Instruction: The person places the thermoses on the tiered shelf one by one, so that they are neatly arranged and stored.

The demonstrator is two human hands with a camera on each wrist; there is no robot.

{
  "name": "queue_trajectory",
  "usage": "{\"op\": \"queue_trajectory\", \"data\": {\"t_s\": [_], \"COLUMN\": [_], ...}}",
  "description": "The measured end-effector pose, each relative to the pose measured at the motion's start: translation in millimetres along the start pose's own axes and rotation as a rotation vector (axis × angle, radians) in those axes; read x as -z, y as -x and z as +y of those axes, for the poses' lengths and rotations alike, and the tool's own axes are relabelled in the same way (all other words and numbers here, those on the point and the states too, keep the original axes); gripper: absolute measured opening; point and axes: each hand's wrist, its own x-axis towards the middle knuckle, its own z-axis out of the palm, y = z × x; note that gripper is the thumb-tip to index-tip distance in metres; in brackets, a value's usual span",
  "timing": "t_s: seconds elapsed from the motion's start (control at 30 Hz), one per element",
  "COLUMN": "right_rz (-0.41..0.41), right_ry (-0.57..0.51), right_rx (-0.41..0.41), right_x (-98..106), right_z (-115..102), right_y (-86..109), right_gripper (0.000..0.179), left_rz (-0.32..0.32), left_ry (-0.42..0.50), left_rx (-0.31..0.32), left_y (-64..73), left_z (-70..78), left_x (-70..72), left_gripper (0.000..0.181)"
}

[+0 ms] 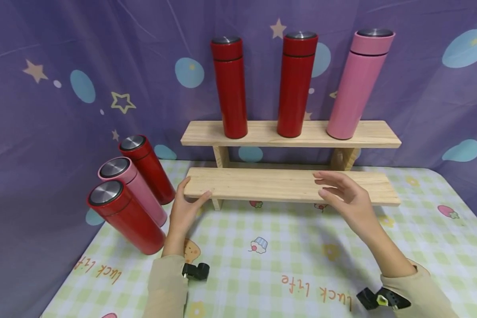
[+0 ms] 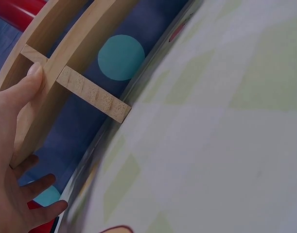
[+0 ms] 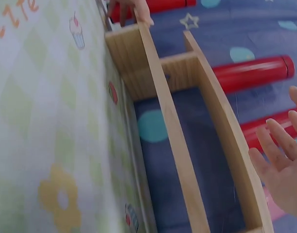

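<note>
A two-tier wooden shelf (image 1: 262,183) stands at the back of the table. My left hand (image 1: 184,211) holds the left end of its lower board, the thumb (image 2: 29,82) on the board and the index finger round the end. The other fingers spread past the edge in the left wrist view. My right hand (image 1: 347,196) hovers over the right part of the lower board, fingers apart and bent a little, holding nothing. On the upper board stand a red thermos (image 1: 231,88), a second red thermos (image 1: 297,84) and a pink thermos (image 1: 359,84).
Left of my left hand, a front red thermos (image 1: 129,216), a pink thermos (image 1: 137,190) and a rear red thermos (image 1: 149,170) stand in a row on the green checked tablecloth (image 1: 238,274). A purple patterned curtain (image 1: 103,53) hangs behind the shelf and along the left.
</note>
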Motion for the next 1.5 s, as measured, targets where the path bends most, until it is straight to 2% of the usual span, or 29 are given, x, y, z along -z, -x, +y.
{"op": "queue_trajectory", "data": {"t_s": [0.13,0.57,0.87,1.03,1.37,1.5], "right_rz": [0.003,0.108,0.176,0.217,0.316,0.338], "right_ry": [0.011,0.036,0.145,0.129,0.024,0.085], "right_rx": [0.007,-0.031,-0.091,-0.12,-0.173,-0.209], "right_x": [15,53,77,91,113,120], "right_z": [4,12,21,25,36,41], "right_y": [6.1,17.5,25.7,29.6,39.6,42.2], "right_gripper": [0.044,0.045,0.045,0.046,0.047,0.047], "left_rz": [0.005,0.009,0.016,0.012,0.017,0.019], "left_ry": [-0.001,0.0,0.005,0.003,0.006,0.001], "left_rx": [-0.001,-0.013,-0.018,-0.011,-0.013,-0.01], "left_y": [-0.5,0.8,1.5,1.7,0.7,0.3], "left_z": [-0.4,0.4,2.5,2.3,0.0,-0.3], "left_x": [-0.5,-0.2,-0.4,-0.3,-0.9,-0.8], "left_gripper": [0.099,0.097,0.097,0.097,0.097,0.097]}}
